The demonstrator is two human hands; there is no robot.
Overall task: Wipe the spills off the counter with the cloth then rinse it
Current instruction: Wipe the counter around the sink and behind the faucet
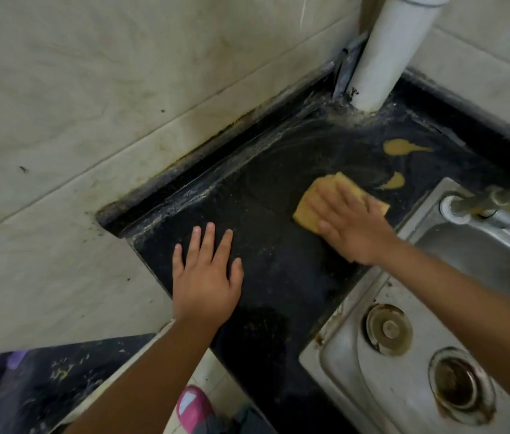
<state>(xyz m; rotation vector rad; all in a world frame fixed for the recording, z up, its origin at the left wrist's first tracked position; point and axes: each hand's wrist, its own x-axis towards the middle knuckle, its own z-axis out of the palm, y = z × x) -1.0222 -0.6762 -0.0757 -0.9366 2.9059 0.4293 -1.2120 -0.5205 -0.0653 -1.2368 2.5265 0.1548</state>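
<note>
Hands lie flat on the black counter (278,277) in the head view. The left hand (206,277) rests palm down with fingers spread, holding nothing, near the counter's left edge beside the tiled wall (90,120). The right hand (347,223) reaches in from the right, fingers extended and pressed flat on the yellow cloth (313,202), its forearm crossing the steel sink (404,386). The folded cloth's long axis runs from near left to far right. Two yellow spills (402,147) sit beyond the cloth, the nearer just beside its far corner, towards the white pipe (385,57).
</note>
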